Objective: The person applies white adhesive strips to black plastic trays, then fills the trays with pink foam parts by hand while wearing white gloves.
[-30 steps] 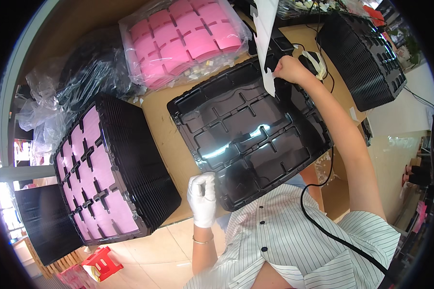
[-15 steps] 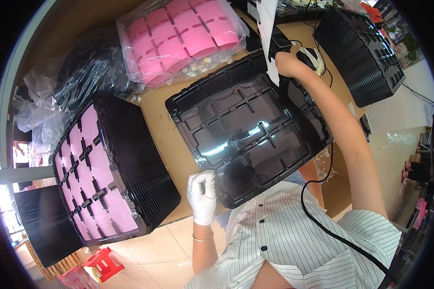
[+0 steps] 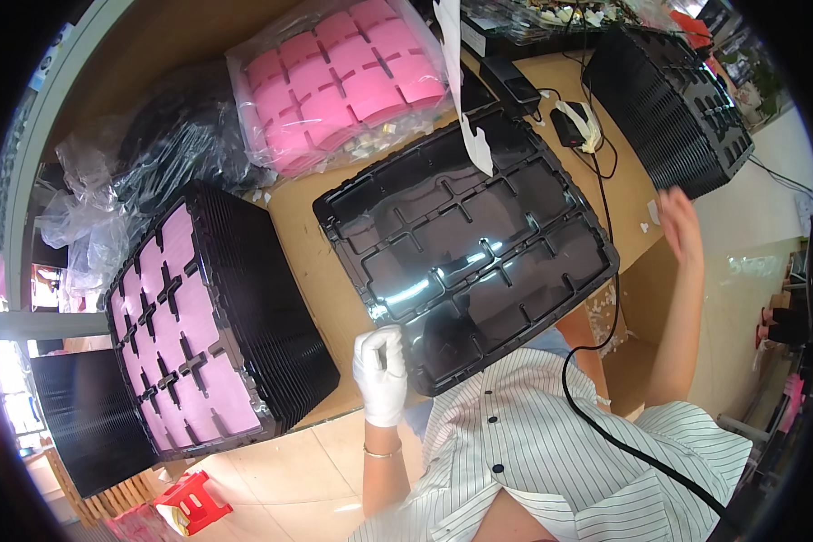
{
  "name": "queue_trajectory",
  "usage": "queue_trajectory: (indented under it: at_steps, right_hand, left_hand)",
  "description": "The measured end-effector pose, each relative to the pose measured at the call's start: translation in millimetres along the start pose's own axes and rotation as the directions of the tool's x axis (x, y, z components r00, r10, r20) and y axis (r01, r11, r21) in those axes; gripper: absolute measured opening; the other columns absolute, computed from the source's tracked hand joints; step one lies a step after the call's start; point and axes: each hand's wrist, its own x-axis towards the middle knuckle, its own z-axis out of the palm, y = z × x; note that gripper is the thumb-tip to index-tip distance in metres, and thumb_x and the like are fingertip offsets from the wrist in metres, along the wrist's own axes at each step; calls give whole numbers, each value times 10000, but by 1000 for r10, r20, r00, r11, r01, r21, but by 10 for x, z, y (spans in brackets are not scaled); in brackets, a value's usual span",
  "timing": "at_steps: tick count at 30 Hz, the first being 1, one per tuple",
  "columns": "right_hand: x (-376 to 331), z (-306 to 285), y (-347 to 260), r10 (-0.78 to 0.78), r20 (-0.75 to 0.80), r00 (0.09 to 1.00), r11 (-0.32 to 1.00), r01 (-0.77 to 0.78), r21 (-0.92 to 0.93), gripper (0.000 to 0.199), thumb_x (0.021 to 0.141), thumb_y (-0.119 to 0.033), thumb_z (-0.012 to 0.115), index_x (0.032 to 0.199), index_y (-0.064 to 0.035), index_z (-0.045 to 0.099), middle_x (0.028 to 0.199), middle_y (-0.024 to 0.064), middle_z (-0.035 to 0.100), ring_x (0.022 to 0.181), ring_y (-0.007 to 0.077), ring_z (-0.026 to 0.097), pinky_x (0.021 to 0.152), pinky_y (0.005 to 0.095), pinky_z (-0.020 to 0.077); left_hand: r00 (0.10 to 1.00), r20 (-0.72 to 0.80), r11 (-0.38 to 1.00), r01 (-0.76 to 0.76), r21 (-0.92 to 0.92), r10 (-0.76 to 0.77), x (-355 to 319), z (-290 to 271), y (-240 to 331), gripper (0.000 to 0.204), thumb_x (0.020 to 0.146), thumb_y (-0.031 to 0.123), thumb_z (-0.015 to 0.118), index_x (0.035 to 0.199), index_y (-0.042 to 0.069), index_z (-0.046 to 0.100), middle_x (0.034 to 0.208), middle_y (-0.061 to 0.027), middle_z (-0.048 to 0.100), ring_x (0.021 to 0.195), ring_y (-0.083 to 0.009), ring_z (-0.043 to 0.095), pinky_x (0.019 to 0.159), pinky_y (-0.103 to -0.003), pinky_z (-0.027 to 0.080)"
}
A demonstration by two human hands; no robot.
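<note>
- Directly beyond the gloved left hand, a black moulded plastic tray with cross-shaped dividers lies flat on the brown bench; its near corner overhangs the bench edge towards the person.
- Left hand: white glove, fingers curled shut on the tray's near-left rim, thumb side uppermost.
- Right hand: bare, fingers spread, holding nothing, raised clear off the tray's far-right corner, well apart from it.
- Orientation: the tray's long axis runs diagonally, from beside the left hand up and away to the person's right; open compartments face upward, all of them appearing empty.
- Judgement on handling: a one-corner pinch on thin, flexible plastic is likely to let it bow or swivel; a second hold at the opposite rim would keep it level, and it should be kept flat on the bench while shifted.
- Left of the left hand: a stack of black trays topped with pink foam pads.
- Far beyond it: a clear bag of pink foam pads.
- Beyond the right hand: another stack of black trays; a black cable trails past the tray's right side.
</note>
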Motion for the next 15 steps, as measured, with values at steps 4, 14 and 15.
queue_trajectory:
  at_steps: [4,14,15]
  right_hand:
    - [-1233,-1390,1074,376,-152,914,914,-393,-99,202,828,-128,746,914,-133,564,796,-24,562,780,120,578,682,280,494]
    - [298,1708,-372,-686,28,727,420,428,-800,99,908,-90,662,988,-34,681,963,133,669,895,238,656,804,320,513]
    - [498,2280,-490,-660,252,708,425,628,-652,104,889,-106,688,969,-40,684,955,120,667,922,249,650,823,330,515]
  left_hand:
    - [1000,17,1000,-11,13,11,41,3,8,95,895,80,661,976,89,613,970,-84,639,858,-256,618,785,-359,491]
    - [851,478,934,-325,150,219,457,95,806,219,807,247,737,943,93,661,972,-62,684,946,-259,641,907,-426,449]
    - [763,526,838,-522,159,376,369,139,875,404,806,370,723,1061,61,672,1103,-94,676,1073,-285,619,1007,-455,412]
